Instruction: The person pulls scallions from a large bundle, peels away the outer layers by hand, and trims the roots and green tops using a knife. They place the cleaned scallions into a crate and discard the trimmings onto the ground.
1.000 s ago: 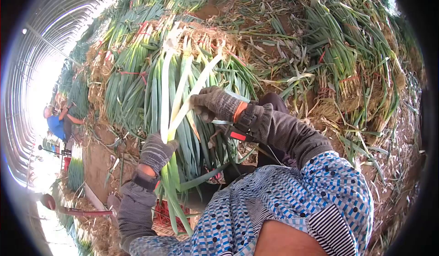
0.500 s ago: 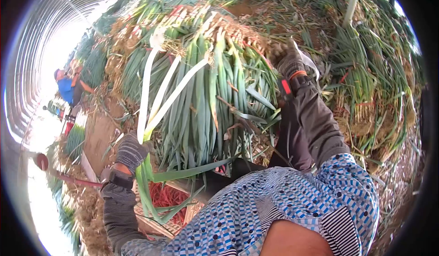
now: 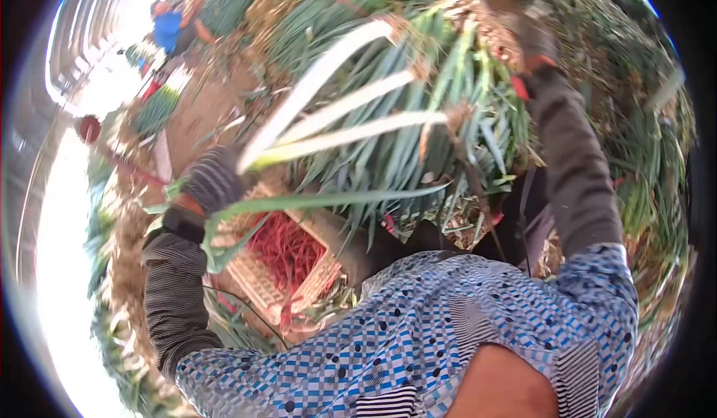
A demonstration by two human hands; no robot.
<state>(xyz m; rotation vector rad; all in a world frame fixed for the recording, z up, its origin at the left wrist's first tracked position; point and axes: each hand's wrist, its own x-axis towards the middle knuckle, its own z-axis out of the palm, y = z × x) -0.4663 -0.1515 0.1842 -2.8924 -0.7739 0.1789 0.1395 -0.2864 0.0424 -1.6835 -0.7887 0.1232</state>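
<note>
My left hand (image 3: 216, 177), in a grey striped glove, is closed round several green onions (image 3: 347, 108). Their white stems and roots point up and right, and their green leaves trail below the fist. My right hand (image 3: 536, 41), also gloved, is reached out at the upper right beside the onion pile (image 3: 403, 149). Motion smears its fingers, so whether it holds anything does not show.
A crate (image 3: 254, 283) with red ties (image 3: 287, 250) inside stands below my left hand. Another person (image 3: 168, 29) in blue is at the upper left. More onion heaps (image 3: 635, 171) lie on the right.
The view has shifted. The held onions have tilted to the right, and more of the crate shows. My right hand has moved farther up and right, away from my body.
</note>
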